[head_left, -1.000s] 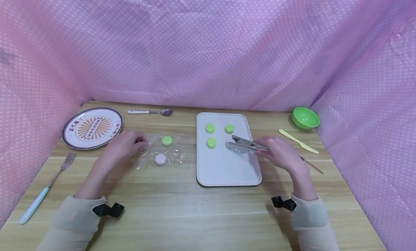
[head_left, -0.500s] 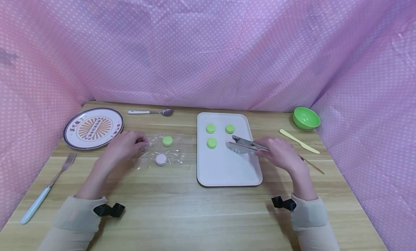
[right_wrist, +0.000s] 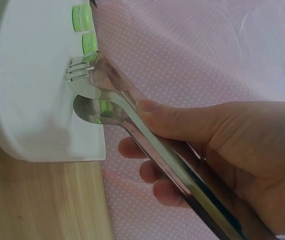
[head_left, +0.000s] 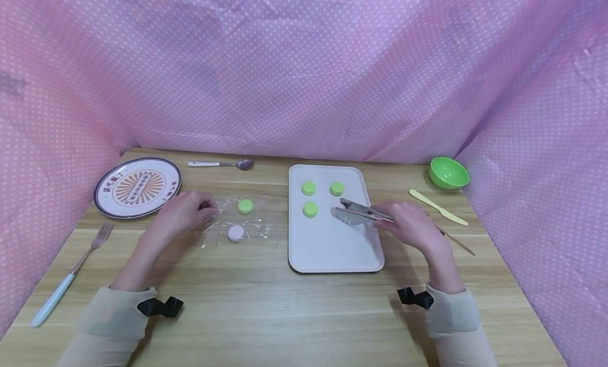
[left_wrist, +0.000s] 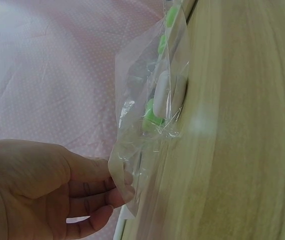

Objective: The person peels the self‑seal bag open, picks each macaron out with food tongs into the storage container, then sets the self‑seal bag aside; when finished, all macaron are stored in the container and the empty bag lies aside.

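Observation:
My left hand [head_left: 185, 214] pinches the edge of a clear plastic bag [left_wrist: 132, 145] between thumb and fingers. Inside the bag, in the head view, lie a green macaron [head_left: 245, 206] and a pale lilac macaron [head_left: 236, 233]. My right hand [head_left: 404, 222] grips metal tongs [right_wrist: 147, 135], one tip slotted like a fork and the other spoon-shaped. The tong tips stand apart, low over the white tray [head_left: 328, 251]. I cannot tell whether anything pale sits between them. Several green macarons [head_left: 310, 209] rest on the tray's far half.
At the far left is a patterned plate [head_left: 138, 187], with a fork [head_left: 71, 274] in front of it. A spoon [head_left: 220, 164] lies at the back. On the right are a green bowl [head_left: 448, 172], a yellow knife [head_left: 437, 207] and a thin golden utensil [head_left: 458, 243] partly behind the hand.

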`<state>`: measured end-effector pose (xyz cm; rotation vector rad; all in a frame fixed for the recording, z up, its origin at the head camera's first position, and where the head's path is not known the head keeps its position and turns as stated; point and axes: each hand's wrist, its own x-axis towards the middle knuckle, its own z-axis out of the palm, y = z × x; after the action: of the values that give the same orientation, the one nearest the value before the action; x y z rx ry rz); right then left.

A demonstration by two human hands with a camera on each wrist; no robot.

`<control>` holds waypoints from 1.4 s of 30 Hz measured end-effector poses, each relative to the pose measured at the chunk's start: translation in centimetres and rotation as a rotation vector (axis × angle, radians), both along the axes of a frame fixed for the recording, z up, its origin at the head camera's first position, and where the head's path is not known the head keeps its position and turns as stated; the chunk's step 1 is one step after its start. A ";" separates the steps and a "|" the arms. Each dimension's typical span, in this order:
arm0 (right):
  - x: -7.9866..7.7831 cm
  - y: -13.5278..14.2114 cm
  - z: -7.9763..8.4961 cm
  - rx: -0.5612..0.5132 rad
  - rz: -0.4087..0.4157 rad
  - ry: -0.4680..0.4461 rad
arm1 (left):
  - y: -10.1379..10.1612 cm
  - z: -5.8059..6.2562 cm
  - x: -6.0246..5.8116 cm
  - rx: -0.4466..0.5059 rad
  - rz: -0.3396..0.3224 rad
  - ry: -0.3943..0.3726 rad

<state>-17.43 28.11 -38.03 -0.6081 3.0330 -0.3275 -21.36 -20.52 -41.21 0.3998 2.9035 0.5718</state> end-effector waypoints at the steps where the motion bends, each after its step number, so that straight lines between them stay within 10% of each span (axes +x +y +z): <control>1: 0.0 0.0 0.0 -0.001 0.001 0.000 | 0.0 0.0 0.0 0.001 0.002 -0.001; 22: 0.0 -0.4 0.9 -0.064 -0.001 0.031 | -0.3 -0.6 -0.1 -0.003 -0.013 0.042; 42: -2.6 -15.3 -0.6 -0.006 0.288 0.048 | -0.2 -0.5 -0.2 0.005 -0.024 0.040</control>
<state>-20.00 12.79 -38.58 -1.0511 2.9297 -0.3129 -21.54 -20.77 -41.73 0.4511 2.9321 0.5737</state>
